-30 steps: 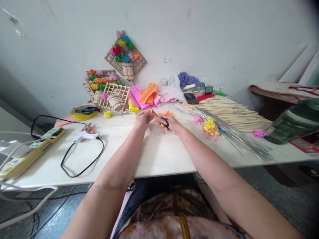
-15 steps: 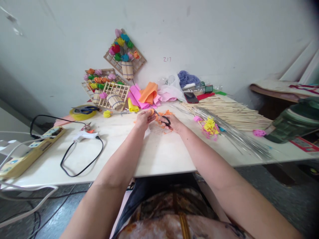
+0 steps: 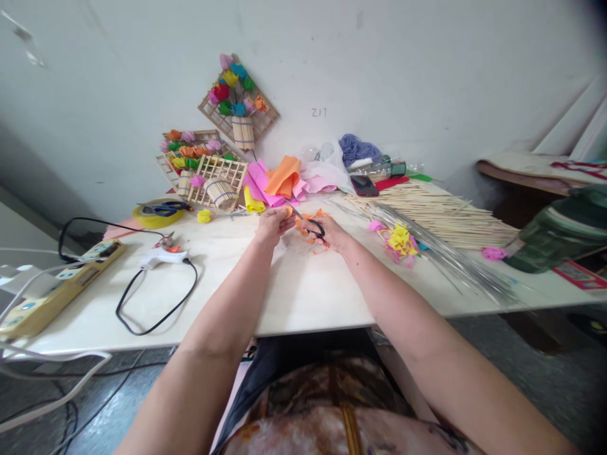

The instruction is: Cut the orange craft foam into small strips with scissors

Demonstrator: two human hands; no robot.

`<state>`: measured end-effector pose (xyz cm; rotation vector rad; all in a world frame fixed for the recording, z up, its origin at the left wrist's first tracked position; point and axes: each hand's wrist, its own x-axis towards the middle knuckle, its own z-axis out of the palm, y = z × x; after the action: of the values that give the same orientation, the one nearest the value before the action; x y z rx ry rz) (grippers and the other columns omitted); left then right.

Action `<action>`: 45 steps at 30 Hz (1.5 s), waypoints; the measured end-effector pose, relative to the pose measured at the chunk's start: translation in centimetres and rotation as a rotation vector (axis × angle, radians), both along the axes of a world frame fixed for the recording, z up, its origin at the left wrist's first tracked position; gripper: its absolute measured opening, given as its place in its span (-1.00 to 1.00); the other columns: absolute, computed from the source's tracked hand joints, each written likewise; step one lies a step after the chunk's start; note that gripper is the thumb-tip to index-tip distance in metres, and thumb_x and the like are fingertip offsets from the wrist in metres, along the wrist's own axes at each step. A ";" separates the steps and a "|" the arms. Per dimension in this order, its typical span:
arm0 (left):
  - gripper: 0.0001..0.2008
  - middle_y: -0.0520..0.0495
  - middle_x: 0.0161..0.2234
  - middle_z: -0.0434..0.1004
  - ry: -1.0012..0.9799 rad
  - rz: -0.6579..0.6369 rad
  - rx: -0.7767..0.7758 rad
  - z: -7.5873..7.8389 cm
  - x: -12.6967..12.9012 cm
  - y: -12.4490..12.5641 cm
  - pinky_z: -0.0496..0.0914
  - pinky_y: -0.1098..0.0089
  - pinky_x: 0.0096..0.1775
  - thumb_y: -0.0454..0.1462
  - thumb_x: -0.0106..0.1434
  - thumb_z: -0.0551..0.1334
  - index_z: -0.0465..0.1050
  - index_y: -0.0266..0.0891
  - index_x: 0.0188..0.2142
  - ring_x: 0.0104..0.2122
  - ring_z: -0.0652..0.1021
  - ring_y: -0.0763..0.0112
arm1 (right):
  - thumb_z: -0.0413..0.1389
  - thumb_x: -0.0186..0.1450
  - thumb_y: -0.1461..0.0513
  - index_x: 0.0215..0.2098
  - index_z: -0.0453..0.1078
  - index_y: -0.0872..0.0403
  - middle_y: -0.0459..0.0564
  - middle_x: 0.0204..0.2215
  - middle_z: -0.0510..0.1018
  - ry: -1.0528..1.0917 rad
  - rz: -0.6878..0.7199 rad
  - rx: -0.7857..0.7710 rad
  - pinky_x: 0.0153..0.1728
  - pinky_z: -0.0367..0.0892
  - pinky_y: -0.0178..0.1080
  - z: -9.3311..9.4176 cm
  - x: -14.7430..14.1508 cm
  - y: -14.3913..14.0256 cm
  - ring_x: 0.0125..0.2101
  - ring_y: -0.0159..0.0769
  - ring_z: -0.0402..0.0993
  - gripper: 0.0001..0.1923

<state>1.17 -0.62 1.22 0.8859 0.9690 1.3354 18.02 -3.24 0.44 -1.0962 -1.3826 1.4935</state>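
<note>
Over the middle of the table, my left hand (image 3: 272, 226) is closed on a small piece of orange crepe paper (image 3: 288, 213), partly hidden by the fingers. My right hand (image 3: 332, 232) grips scissors (image 3: 317, 227) by their black handles. The blades point left and away from me, their tips at the orange piece. Beneath and between the hands lie orange paper scraps (image 3: 318, 218). Behind them are rolled sheets of orange crepe paper (image 3: 284, 177) and pink crepe paper (image 3: 260, 180), with a yellow roll (image 3: 253, 200) beside them.
Bamboo sticks (image 3: 427, 215), metal wires (image 3: 441, 259) and paper bits (image 3: 401, 240) lie right, near a green bottle (image 3: 554, 234). Left are a glue gun (image 3: 164, 258), a power strip (image 3: 66, 291) and tape (image 3: 161, 219). Lattice flower panels (image 3: 220, 183) stand behind.
Both hands stay almost in place, the scissors still at the orange paper. The view has shifted very slightly; nothing else visibly moves.
</note>
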 end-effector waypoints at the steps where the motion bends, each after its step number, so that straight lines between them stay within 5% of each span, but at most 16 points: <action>1: -0.94 -0.04 -0.52 0.55 0.009 -0.002 0.003 0.0 -0.1 0.0 0.51 0.45 -0.27 -0.37 0.13 0.32 0.46 -0.31 -0.39 -0.50 0.58 0.49 | 0.16 0.37 0.16 -0.42 0.38 0.15 -0.24 -0.74 0.28 0.000 0.002 -0.005 -0.85 -0.14 -0.48 0.0 0.0 0.1 -0.83 -0.59 0.07 -0.74; 17: -0.74 -0.05 -0.53 0.58 0.152 0.014 0.035 0.2 -0.8 -0.3 0.47 0.49 -0.37 -0.19 0.11 0.44 0.42 -0.30 -0.41 -0.53 0.58 0.49 | 0.19 0.35 0.20 -0.37 0.42 0.17 -0.24 -0.74 0.28 -0.017 -0.016 -0.022 -0.84 -0.13 -0.47 0.5 0.1 -0.2 -0.84 -0.59 0.02 -0.80; 45: -0.78 -0.06 -0.55 0.58 0.182 -0.102 0.012 0.4 -0.6 -0.5 0.51 0.47 -0.34 -0.22 0.13 0.42 0.43 -0.30 -0.42 -0.53 0.59 0.47 | 0.23 0.30 0.14 -0.40 0.39 0.14 -0.20 -0.73 0.34 0.031 0.014 -0.039 -0.82 -0.09 -0.46 0.3 1.2 0.0 -0.81 -0.55 0.12 -0.76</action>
<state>0.54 -1.16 1.66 1.0661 1.0426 1.1904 19.20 -3.29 0.73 -1.0853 -1.3477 1.5473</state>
